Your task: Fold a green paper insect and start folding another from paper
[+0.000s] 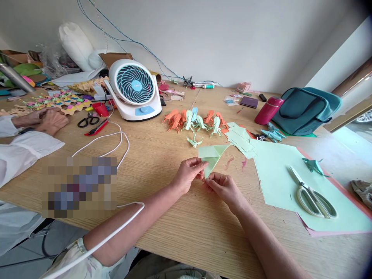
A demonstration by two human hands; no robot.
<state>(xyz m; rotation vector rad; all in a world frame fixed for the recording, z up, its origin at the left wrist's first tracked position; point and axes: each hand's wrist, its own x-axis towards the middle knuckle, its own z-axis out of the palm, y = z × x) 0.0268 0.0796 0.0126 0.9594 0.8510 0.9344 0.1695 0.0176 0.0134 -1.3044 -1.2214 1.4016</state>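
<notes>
A partly folded sheet of pale green paper (pixel 213 155) is held up just above the table, its folds forming a triangular flap. My left hand (pixel 190 172) pinches its lower left part between thumb and fingers. With closed fingertips, my right hand (pixel 222 186) grips the bottom corner of the same paper. Just beyond it lies a small pale green folded paper figure (pixel 194 140). Behind that stand several orange folded paper figures (pixel 175 120) and green ones (pixel 216 126). Loose pale green paper pieces (pixel 240 137) are spread to the right of the held paper.
Large green sheets (pixel 279 170) bear scissors (pixel 314 197) and a teal folded figure (pixel 314 165). A pink bottle (pixel 269 110) stands by a teal bag (pixel 305 110). At left are a fan (pixel 135 89), a white cable (pixel 128 145) and another person's hands (pixel 52 120).
</notes>
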